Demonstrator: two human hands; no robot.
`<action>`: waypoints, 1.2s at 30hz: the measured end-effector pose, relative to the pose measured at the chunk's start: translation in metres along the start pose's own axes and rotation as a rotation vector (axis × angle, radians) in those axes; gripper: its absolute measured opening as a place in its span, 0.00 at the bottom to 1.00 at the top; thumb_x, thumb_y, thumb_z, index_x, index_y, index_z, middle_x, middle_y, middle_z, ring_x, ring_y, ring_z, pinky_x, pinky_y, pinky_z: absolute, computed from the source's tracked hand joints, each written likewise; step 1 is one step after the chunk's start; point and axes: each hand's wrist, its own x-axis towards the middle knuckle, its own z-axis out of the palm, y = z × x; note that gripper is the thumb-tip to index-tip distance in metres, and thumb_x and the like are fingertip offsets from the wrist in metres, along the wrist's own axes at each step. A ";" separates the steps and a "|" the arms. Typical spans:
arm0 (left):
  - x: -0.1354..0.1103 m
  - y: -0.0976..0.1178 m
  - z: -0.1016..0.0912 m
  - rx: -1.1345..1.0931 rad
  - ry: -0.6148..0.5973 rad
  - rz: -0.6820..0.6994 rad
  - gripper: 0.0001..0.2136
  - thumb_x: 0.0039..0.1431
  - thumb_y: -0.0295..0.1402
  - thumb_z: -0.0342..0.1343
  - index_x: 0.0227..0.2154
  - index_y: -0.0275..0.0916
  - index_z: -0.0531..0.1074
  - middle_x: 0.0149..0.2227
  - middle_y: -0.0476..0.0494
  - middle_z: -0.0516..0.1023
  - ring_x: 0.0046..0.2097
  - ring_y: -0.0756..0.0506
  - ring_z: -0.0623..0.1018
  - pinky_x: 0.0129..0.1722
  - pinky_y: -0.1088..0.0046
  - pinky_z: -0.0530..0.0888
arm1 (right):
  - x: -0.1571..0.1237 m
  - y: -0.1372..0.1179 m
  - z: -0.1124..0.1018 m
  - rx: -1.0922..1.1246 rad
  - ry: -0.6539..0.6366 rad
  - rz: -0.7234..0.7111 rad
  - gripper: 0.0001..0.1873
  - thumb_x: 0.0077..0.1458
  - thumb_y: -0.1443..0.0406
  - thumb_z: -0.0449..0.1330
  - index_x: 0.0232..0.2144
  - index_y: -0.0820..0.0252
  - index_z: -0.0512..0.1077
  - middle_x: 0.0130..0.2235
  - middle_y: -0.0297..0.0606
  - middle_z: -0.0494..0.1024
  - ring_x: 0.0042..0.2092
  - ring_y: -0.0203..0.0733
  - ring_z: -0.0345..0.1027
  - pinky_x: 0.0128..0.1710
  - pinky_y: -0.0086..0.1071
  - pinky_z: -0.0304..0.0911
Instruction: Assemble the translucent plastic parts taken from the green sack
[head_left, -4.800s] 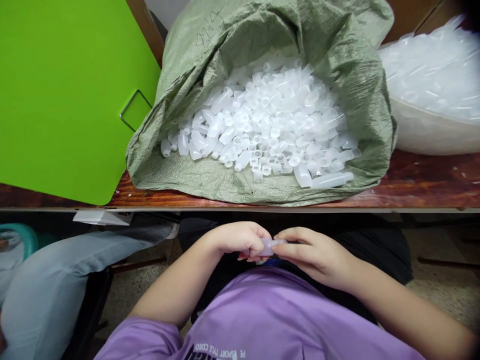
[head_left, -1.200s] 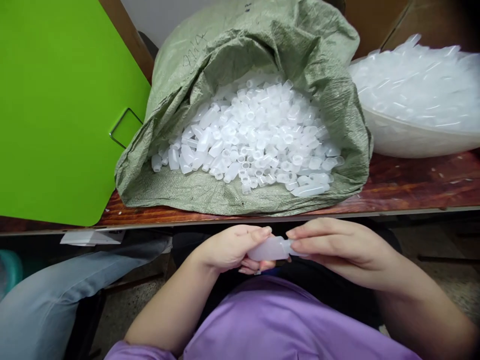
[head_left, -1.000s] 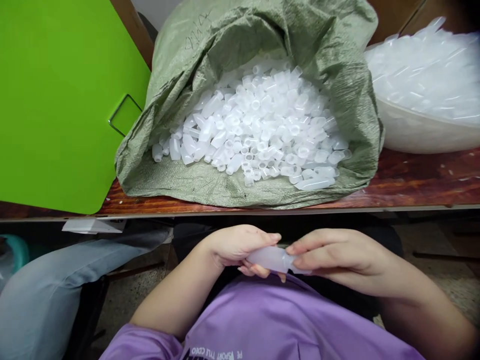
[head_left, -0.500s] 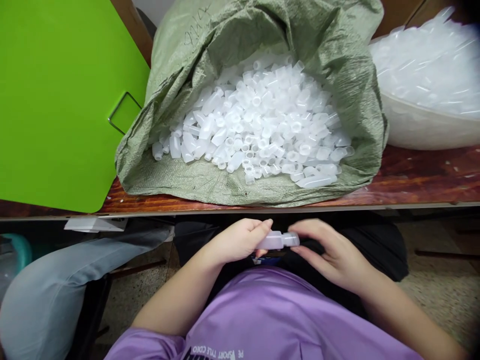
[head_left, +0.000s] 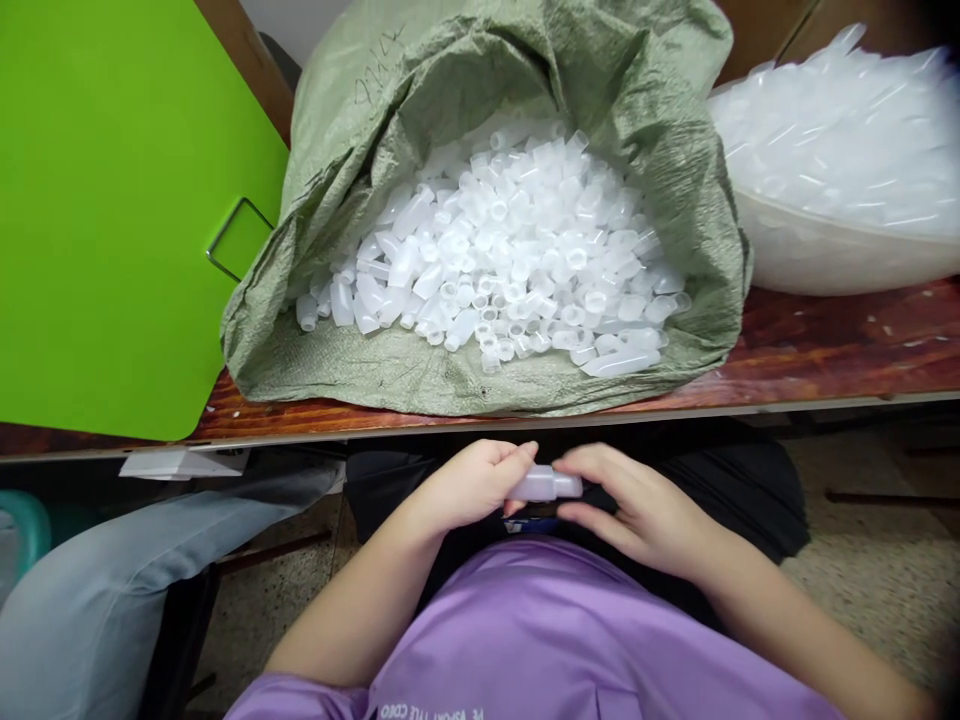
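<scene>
My left hand point(head_left: 476, 485) is closed round a small translucent plastic bottle point(head_left: 534, 484) held level above my lap. Its narrower cap end point(head_left: 567, 485) points right and sticks out past my thumb. At that end is my right hand point(head_left: 637, 505), its thumb and fingers apart, above and below the cap; the index finger is very near or touching its top edge. Beyond the table edge, a green woven sack point(head_left: 352, 370) lies with its mouth towards me, full of loose translucent plastic pieces point(head_left: 510, 250).
A large bowl point(head_left: 840, 245) heaped with clear plastic parts stands right of the sack on the brown table point(head_left: 847, 350). On the left is a bright green board point(head_left: 112, 220) with a wire handle. A neighbour's jeans-clad leg point(head_left: 97, 600) and a teal container point(head_left: 30, 530) are below it.
The view has shifted slightly, so the sack and bowl appear further left. My right hand's thumb and fingers have spread wider around the cap. My left hand keeps hold of the bottle.
</scene>
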 end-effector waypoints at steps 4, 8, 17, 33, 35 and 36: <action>0.001 -0.001 0.000 -0.005 -0.020 -0.002 0.26 0.57 0.53 0.38 0.16 0.37 0.62 0.15 0.53 0.63 0.19 0.54 0.61 0.26 0.77 0.62 | 0.003 -0.003 0.006 0.008 -0.041 0.111 0.16 0.62 0.59 0.45 0.27 0.58 0.66 0.24 0.34 0.70 0.26 0.35 0.65 0.26 0.28 0.63; 0.003 -0.001 0.002 -0.100 -0.033 -0.034 0.25 0.57 0.52 0.41 0.16 0.36 0.62 0.14 0.54 0.62 0.17 0.55 0.59 0.24 0.77 0.60 | 0.001 -0.002 0.009 -0.028 0.063 -0.027 0.13 0.58 0.58 0.51 0.39 0.60 0.65 0.36 0.42 0.73 0.36 0.40 0.68 0.34 0.33 0.66; 0.015 -0.020 0.011 -0.259 0.069 -0.144 0.23 0.55 0.53 0.42 0.19 0.37 0.61 0.12 0.56 0.58 0.15 0.56 0.53 0.17 0.77 0.51 | 0.012 0.007 0.016 0.101 0.011 0.102 0.10 0.58 0.62 0.51 0.36 0.60 0.69 0.31 0.38 0.74 0.31 0.36 0.68 0.30 0.29 0.65; 0.037 0.006 0.018 0.630 0.021 0.116 0.20 0.58 0.40 0.46 0.51 0.37 0.66 0.50 0.39 0.72 0.49 0.42 0.73 0.47 0.70 0.67 | 0.048 0.040 -0.072 -0.806 0.644 0.323 0.17 0.53 0.56 0.56 0.40 0.61 0.72 0.40 0.46 0.74 0.43 0.56 0.63 0.41 0.45 0.58; 0.028 0.033 0.015 0.563 -0.034 0.333 0.14 0.61 0.36 0.43 0.43 0.39 0.71 0.42 0.45 0.77 0.42 0.47 0.75 0.42 0.74 0.69 | 0.051 0.042 -0.070 -0.778 0.635 0.339 0.14 0.54 0.58 0.55 0.39 0.60 0.72 0.39 0.45 0.75 0.43 0.55 0.64 0.40 0.45 0.58; 0.027 0.046 0.013 0.548 0.012 0.434 0.14 0.62 0.34 0.42 0.42 0.39 0.72 0.40 0.46 0.77 0.40 0.49 0.75 0.41 0.76 0.69 | 0.051 0.042 -0.069 -0.751 0.647 0.342 0.15 0.55 0.58 0.54 0.39 0.61 0.71 0.39 0.45 0.75 0.42 0.55 0.64 0.40 0.45 0.58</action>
